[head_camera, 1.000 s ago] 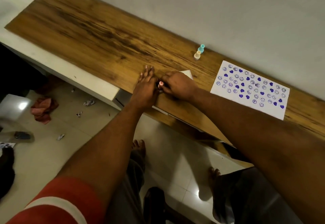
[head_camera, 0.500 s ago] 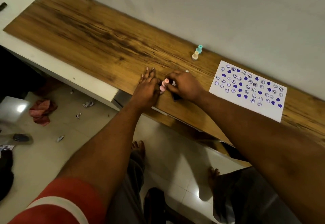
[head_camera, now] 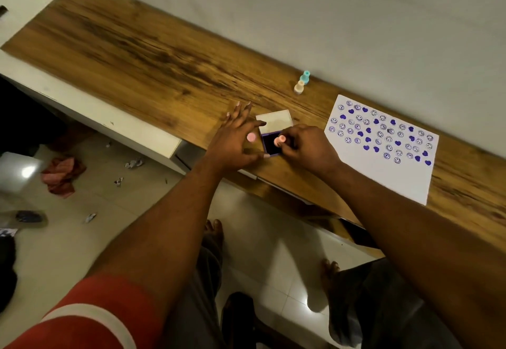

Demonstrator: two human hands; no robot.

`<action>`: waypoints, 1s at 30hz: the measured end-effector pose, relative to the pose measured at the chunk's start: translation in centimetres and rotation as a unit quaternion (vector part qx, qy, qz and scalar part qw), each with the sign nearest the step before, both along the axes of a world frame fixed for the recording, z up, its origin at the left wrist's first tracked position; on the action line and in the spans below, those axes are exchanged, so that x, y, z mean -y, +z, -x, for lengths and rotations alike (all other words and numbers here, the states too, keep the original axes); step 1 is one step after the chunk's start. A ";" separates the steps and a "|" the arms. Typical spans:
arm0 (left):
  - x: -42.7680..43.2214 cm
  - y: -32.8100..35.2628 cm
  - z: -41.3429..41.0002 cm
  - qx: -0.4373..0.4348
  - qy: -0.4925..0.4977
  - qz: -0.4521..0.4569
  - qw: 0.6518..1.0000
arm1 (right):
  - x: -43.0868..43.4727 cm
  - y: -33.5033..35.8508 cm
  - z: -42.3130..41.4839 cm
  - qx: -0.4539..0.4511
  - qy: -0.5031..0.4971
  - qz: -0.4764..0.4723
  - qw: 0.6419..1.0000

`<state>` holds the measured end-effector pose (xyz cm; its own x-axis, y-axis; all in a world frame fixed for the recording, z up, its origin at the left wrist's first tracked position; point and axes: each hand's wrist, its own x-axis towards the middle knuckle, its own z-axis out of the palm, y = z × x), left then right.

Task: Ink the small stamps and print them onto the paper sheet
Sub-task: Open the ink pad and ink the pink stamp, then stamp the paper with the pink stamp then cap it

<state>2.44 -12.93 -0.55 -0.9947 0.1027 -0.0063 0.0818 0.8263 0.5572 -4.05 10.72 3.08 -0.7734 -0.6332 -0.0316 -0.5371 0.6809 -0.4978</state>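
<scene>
Ink pad: the ink pad (head_camera: 271, 143) now lies open on the wooden desk (head_camera: 142, 55), its white lid (head_camera: 274, 121) flipped back toward the wall; half a second ago the hands covered it.
Right hand: the right hand (head_camera: 306, 147) pinches a peach stamp (head_camera: 281, 140) between thumb and fingertips, held over the dark pad; whether it touches the ink I cannot tell.
Left hand: the left hand (head_camera: 236, 140) has spread its fingers, palm down beside the pad, with a pink stamp (head_camera: 251, 137) showing between them; thumb near the pad's front corner, likely steadying it.
Paper sheet: the paper sheet (head_camera: 383, 168) sits well right of the pad, already dotted with purple smileys and hearts, its near half still blank.
Spare stamps: a teal stamp (head_camera: 304, 77) and a beige stamp (head_camera: 299, 87) stand by the wall.
Meaning: inking looks underway; printing comes next.
</scene>
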 end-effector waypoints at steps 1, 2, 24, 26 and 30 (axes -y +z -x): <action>-0.3 -0.1 0.0 0.002 -0.003 0.007 1.000 | 0.2 0.0 0.0 -0.002 0.002 -0.006 1.000; -0.6 -0.2 -0.1 0.004 -0.003 0.011 1.000 | 0.5 -0.1 -0.1 -0.005 0.008 -0.016 1.000; -1.6 -1.0 -0.1 0.006 0.040 0.021 0.999 | 2.6 -0.2 -0.9 -0.016 0.015 -0.090 0.996; -1.7 -0.8 -0.1 0.010 0.037 0.023 0.999 | 2.6 -0.3 -0.8 -0.023 0.016 -0.090 0.996; -2.1 0.0 0.3 0.018 0.029 0.043 0.998 | 2.8 -0.2 -0.9 -0.037 0.015 -0.096 0.995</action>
<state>2.15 -10.83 -0.52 -0.9979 0.0416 -0.0489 0.0126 0.8739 0.4860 -3.20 7.96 2.93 -0.7594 -0.6431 -0.0983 -0.5883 0.7433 -0.3184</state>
